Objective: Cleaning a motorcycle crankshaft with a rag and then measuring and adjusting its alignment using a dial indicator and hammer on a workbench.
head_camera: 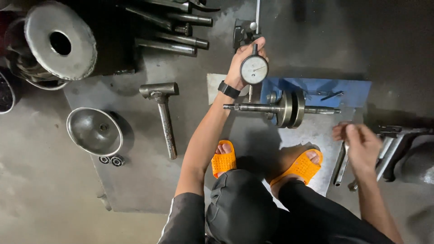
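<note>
My left hand (240, 63) grips a round dial gauge (254, 69) on its stand arm, held just above a steel crankshaft (285, 108) that lies across a blue fixture (348, 92). A black watch sits on that wrist. My right hand (359, 142) hovers to the right of the crankshaft's end, fingers loosely curled, holding nothing I can see. It is blurred. Below it lie metal wrenches (341, 165). My feet in orange sandals (224, 160) rest on the metal plate.
A heavy steel hammer (163, 113) lies left of my arm. A metal bowl (95, 131) and two small bearings (112, 160) sit further left. A large steel disc (58, 40) and several steel rods (176, 34) lie at the back.
</note>
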